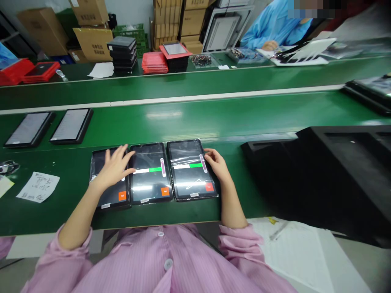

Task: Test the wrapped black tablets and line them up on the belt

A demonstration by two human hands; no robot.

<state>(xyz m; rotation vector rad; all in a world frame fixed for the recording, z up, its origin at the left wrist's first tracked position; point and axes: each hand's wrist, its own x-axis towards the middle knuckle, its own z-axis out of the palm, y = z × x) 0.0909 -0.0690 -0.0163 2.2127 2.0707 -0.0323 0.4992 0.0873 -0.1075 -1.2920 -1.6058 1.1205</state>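
Three black tablets lie side by side on the green bench in front of me. The left tablet point(105, 194), the middle tablet point(146, 156) and the right tablet point(183, 152) have lit screens with an orange or red square low on each. A green and white bar and a pink-purple slider show on the middle and right ones. My left hand point(114, 169) is spread over the left tablet, covering much of its screen, fingertips reaching the middle one's edge. My right hand point(217, 165) rests at the right tablet's right edge, fingers slightly bent, holding nothing visible.
Two more tablets point(69, 125) lie at the back left, near a handwritten paper note point(38, 187). A large black tray point(275, 175) stands at right. Across the bench are stacked black devices point(122, 55), red packs point(154, 63) and a person in blue point(269, 24).
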